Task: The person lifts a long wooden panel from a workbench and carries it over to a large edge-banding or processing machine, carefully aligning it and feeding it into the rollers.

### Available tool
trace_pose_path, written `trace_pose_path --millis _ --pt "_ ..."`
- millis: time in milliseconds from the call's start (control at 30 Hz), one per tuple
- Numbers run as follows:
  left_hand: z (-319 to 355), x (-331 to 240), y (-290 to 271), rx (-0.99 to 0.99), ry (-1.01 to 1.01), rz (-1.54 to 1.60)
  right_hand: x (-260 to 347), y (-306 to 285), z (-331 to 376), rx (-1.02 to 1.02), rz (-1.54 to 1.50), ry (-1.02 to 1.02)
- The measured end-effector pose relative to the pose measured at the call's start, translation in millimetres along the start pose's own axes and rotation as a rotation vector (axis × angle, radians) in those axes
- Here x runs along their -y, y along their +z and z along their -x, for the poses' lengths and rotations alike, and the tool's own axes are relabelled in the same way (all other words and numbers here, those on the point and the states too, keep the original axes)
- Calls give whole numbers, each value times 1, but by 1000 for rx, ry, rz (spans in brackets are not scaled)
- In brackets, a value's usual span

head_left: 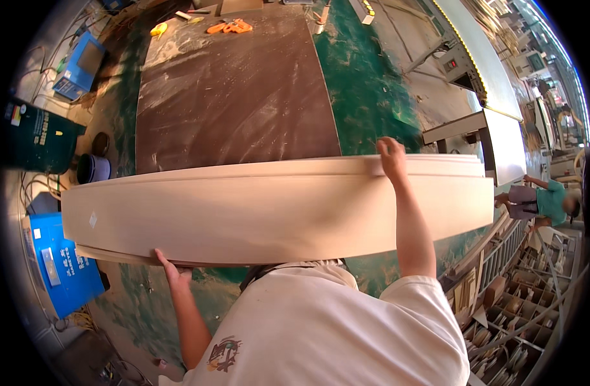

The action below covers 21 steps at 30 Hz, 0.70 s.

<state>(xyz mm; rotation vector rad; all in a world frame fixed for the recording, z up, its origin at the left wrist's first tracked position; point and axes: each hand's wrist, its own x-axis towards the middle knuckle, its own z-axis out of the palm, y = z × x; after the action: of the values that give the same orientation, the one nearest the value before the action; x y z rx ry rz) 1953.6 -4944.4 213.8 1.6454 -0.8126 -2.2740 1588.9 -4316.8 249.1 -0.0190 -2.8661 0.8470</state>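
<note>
A stack of long, pale wooden boards (256,215) lies crosswise in front of my body, its edges slightly staggered. My left hand (174,272) grips the near edge toward the left end, thumb pointing up along the side and the other fingers hidden beneath. Reaching across the top, my right hand (391,157) holds the far edge right of the middle, its fingers curled and a little blurred. Beyond the stack is a dusty brown worktable (237,96), partly covered by the boards' far edge.
An orange tool (229,26) and a yellow object (158,29) lie at the table's far end. Blue machines (63,260) and a dark green bin (44,136) line the left. At right are a long machine table (504,138), a person in teal (551,202) and an offcut rack (517,302).
</note>
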Motion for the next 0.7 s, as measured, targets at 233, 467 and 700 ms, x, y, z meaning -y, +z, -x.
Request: trace_pose_path --millis 233,467,700 --pt "-83 -56 34 -150 152 -347 -150 -97 125 -905 41 740" --pt "-112 -93 40 -261 344 -549 -93 -16 46 -464 -1422 944" --pt "-100 -133 70 -339 330 -599 -102 20 20 -412 -1366 1004"
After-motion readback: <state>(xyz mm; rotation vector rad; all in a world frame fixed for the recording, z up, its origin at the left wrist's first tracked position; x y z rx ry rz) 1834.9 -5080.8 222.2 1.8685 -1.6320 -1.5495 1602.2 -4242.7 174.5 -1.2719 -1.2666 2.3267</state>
